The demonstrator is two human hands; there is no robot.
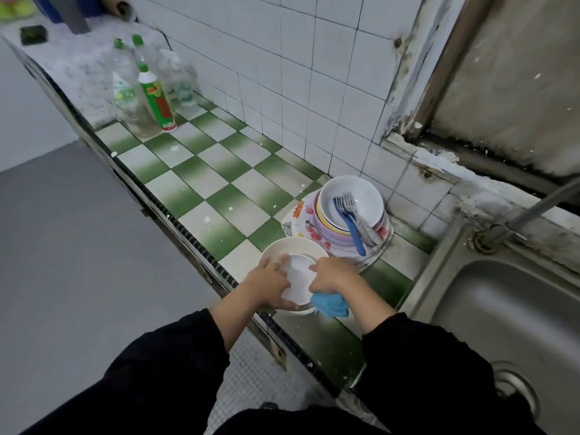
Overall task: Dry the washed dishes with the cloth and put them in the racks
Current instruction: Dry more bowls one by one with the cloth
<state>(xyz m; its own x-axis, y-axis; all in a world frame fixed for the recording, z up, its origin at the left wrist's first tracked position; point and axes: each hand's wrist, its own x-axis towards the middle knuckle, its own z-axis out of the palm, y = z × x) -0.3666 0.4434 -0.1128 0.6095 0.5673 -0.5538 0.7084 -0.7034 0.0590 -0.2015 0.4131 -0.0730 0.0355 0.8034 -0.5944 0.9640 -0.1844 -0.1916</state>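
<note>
Small round white bowl [296, 277] sits between both hands.
Left hand [270, 285] clasps its left rim; right hand [332, 274], clenched on crumpled blue cloth [331, 304], touches its right edge.

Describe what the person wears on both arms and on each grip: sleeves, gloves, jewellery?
The left sleeve and right sleeve are black, long and loose, plain with no markings, and end partway up the forearms, which are uncovered. The left grip and right grip are bare: no gloves, and no ring, watch or bracelet shows.
</note>
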